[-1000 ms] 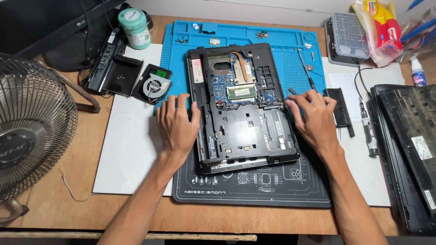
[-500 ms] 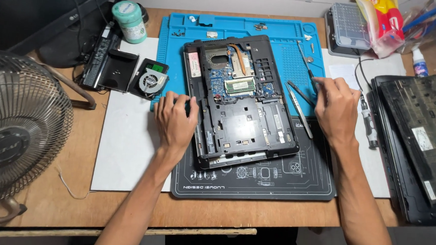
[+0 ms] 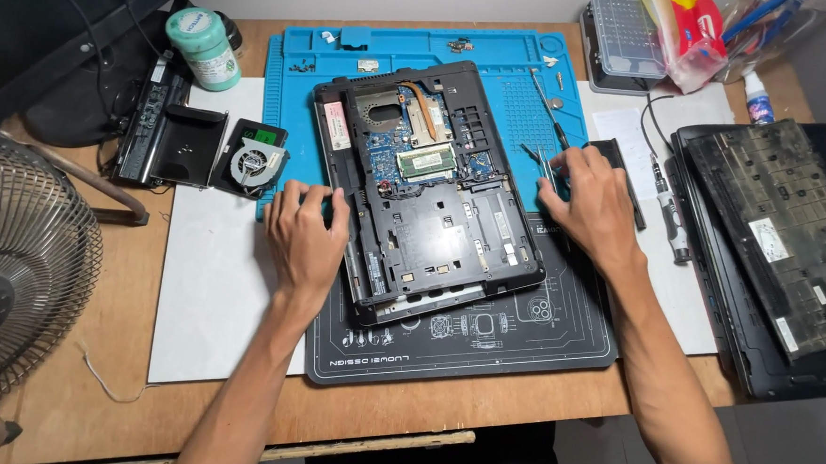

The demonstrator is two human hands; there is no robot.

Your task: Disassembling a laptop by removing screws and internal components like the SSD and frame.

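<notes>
My left hand (image 3: 306, 239) steadies the opened laptop (image 3: 425, 190), fingers flat and empty; right of it, my right hand (image 3: 592, 204) should pinch the tweezers (image 3: 541, 163) firmly.

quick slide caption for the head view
Left hand steadies an opened laptop base on a blue mat while the right hand reaches for tweezers.

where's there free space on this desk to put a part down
The white sheet is bare between the small fan part and the desk's front edge, left of the left hand. The black mat is bare below the open laptop. It is crowded around the right hand, among the tools, and by the second laptop.
</notes>
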